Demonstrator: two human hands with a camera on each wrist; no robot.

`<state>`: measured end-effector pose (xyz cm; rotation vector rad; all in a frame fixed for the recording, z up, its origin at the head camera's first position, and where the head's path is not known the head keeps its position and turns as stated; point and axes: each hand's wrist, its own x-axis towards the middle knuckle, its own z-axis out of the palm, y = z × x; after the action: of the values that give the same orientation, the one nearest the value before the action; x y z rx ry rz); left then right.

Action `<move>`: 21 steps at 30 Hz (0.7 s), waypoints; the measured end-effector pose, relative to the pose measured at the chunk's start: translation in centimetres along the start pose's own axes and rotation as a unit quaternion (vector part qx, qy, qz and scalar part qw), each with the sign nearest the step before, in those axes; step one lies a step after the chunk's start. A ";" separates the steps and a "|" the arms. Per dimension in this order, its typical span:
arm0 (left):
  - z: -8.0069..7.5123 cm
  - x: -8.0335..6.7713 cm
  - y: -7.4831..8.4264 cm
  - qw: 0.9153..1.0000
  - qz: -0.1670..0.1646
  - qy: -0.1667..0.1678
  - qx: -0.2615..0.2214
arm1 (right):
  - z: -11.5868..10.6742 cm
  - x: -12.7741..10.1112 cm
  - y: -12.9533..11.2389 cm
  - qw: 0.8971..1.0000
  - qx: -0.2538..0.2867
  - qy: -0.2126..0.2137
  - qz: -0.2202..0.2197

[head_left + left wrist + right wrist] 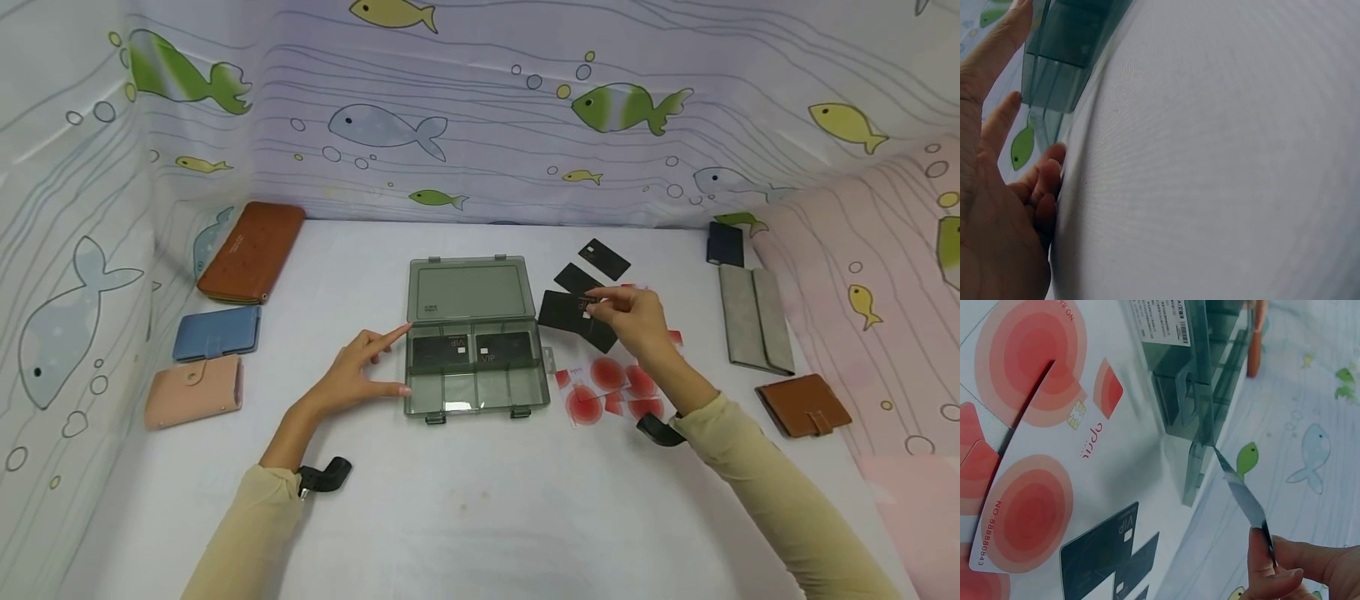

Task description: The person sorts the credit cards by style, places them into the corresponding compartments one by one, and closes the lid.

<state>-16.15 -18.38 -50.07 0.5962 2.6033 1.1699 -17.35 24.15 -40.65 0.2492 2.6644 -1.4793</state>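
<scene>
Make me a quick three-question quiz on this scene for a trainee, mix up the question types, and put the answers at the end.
1. Multiple choice: What does the right hand pinch?
a) a red-and-white card
b) a black VIP card
c) a blue wallet

2. True or false: Inside the compartment box, black cards marked VIP lie in the row nearest the open lid.

3. Fill in the blank: On the left side of the table, the blue wallet lies between the brown zip wallet and the ____ wallet.

Key: 1: b. 2: true. 3: pink.
</scene>
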 end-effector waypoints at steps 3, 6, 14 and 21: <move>0.0 0.0 0.0 1.000 0.000 0.000 -0.001 | 0.0 -0.1 -0.1 1.000 0.004 0.005 0.003; 0.0 0.0 0.0 1.000 0.000 0.000 -0.002 | 0.0 -0.2 -0.4 1.000 0.010 0.000 0.010; -0.1 -0.1 0.3 1.000 -0.003 -0.002 -0.004 | 0.8 -0.1 -1.1 0.999 0.036 -0.028 0.013; -0.1 0.0 0.2 1.000 -0.005 -0.003 -0.006 | 2.4 0.1 -1.8 0.996 0.063 -0.064 -0.004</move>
<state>-16.15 -18.32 -49.82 0.5836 2.5890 1.1781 -17.82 21.13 -40.43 0.1448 2.4801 -1.6093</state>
